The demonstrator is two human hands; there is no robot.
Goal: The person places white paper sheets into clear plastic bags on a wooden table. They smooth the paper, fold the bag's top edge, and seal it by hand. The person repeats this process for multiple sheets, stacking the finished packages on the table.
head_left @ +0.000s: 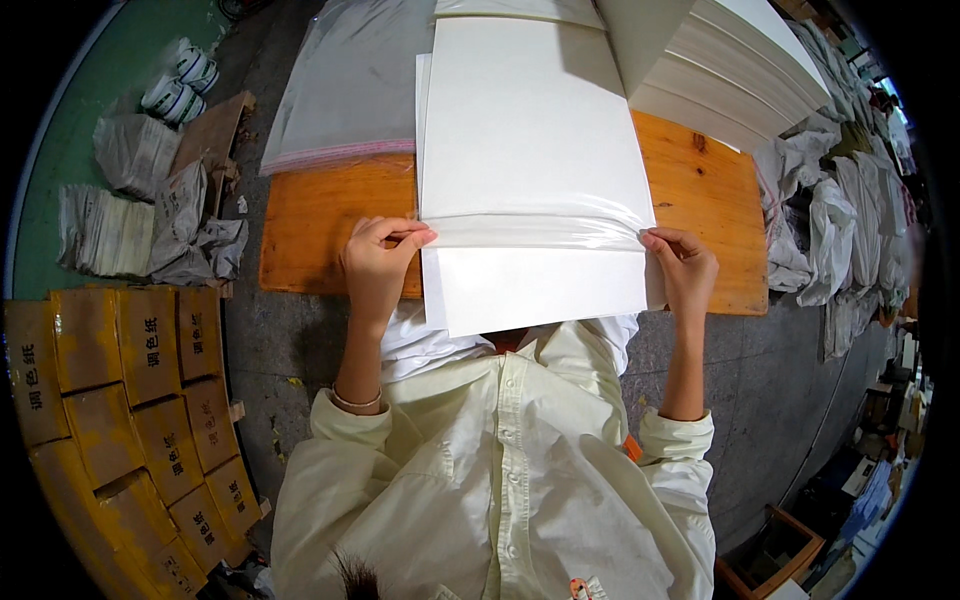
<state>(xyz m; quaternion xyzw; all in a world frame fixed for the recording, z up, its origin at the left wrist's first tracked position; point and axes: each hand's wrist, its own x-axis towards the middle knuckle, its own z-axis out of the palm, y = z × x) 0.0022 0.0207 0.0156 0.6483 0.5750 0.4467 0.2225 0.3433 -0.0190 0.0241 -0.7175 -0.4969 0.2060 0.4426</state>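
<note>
In front of me a white paper sheet or thin stack lies lengthwise on an orange wooden table, its near end reaching past the table's front edge. A clear plastic bag covers its far part, and the bag's gathered mouth crosses the paper near that end. My left hand pinches the bag's left edge between thumb and fingers. At the opposite edge, my right hand pinches the bag the same way. More white paper shows slightly out of line underneath; how many layers there are I cannot tell.
Flat clear plastic bags lie at the table's far left. A tall stack of white paper stands far right. Cardboard boxes are piled on the left, wrapped bundles beyond them. Plastic-covered heaps sit right of the table.
</note>
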